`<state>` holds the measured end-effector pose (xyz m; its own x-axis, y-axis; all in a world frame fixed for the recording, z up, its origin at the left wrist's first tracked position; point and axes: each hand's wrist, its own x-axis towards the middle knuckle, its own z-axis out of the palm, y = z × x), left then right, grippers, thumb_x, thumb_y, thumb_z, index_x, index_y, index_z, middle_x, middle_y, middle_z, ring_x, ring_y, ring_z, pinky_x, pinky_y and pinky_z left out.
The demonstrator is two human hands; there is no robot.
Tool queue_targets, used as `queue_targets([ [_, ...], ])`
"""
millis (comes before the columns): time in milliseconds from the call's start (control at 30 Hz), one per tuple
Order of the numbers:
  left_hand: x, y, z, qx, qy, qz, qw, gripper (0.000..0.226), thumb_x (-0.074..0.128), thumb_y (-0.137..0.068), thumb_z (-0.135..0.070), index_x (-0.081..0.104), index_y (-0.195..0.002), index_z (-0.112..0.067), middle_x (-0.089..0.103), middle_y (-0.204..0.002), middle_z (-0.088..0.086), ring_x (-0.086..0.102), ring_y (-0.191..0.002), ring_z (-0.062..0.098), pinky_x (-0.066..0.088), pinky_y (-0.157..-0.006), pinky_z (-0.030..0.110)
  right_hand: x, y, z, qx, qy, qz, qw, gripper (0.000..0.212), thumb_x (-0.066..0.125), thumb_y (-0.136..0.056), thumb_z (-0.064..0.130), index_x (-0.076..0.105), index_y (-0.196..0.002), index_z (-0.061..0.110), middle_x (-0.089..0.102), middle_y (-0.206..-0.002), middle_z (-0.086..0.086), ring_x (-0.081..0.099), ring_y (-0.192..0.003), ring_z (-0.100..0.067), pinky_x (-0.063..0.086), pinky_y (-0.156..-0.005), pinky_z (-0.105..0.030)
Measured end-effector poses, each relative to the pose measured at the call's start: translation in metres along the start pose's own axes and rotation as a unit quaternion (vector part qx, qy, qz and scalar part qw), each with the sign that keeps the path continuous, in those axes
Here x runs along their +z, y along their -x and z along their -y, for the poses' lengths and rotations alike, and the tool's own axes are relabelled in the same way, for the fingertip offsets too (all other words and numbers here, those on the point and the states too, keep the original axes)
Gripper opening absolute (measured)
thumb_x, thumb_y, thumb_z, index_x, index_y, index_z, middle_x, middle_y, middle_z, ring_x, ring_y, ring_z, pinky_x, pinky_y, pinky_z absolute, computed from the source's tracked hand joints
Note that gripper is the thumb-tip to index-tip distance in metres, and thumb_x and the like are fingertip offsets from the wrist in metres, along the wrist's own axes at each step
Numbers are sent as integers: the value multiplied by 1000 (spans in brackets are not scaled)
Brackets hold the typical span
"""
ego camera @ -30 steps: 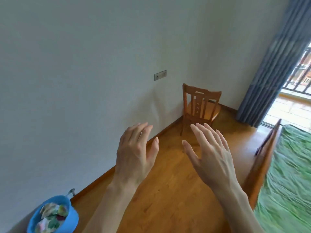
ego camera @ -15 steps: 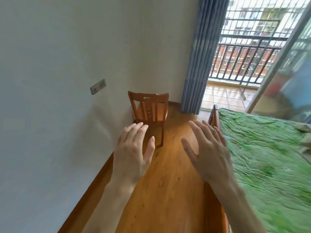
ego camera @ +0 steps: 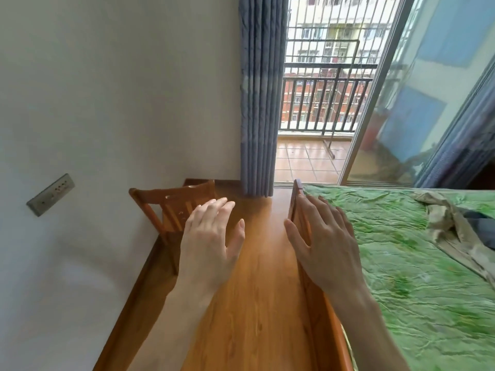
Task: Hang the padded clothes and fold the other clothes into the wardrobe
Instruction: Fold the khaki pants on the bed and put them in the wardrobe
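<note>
My left hand [ego camera: 209,236] and my right hand [ego camera: 326,242] are raised in front of me, palms down, fingers apart, holding nothing. A crumpled beige garment [ego camera: 442,218] lies on the green bed cover [ego camera: 401,263] at the right, with a dark blue garment [ego camera: 482,228] partly under it at the frame's edge. My right hand hovers over the bed's wooden side rail [ego camera: 297,207], well left of the clothes. No wardrobe is in view.
A wooden chair [ego camera: 174,204] stands against the white wall on the left. A strip of wooden floor [ego camera: 257,303] runs between wall and bed. Ahead hang a blue curtain [ego camera: 257,103] and an open glass door [ego camera: 428,103] onto a railed balcony.
The view has swung to the right: the blue bowl and wall slid out, the bed, clothes and balcony came in. Both hands stay raised and empty.
</note>
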<state>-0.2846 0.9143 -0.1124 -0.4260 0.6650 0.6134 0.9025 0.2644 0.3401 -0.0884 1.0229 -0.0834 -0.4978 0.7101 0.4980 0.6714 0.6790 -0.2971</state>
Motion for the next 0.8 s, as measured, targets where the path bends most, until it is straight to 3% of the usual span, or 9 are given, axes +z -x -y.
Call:
queue_targets([
  [333,106,-169,39,20,-11,10,1000,58,38,-105,-58,66,-139,-20,65,-144,3,60,-135,26,49,-113,52,82,-179,-46,3,5,-2,1000,63,39,-103,59,48,-153,22,52,-155,1,38,-150,-19,33,-124,-45],
  [600,221,-291,66,36,15,21,999,59,40,-104,-59,68,-137,-20,66,-143,3,61,-133,28,49,-112,53,155,-298,-108,24,31,-5,999,63,38,-103,59,50,-152,21,53,-154,0,40,-149,-19,28,-125,-41],
  [800,316,-406,81,75,17,32,997,59,39,-104,-58,68,-137,-19,67,-142,5,62,-133,30,40,-115,48,210,-420,-156,43,48,-6,998,62,41,-103,58,48,-153,22,52,-155,1,37,-151,-17,25,-126,-40],
])
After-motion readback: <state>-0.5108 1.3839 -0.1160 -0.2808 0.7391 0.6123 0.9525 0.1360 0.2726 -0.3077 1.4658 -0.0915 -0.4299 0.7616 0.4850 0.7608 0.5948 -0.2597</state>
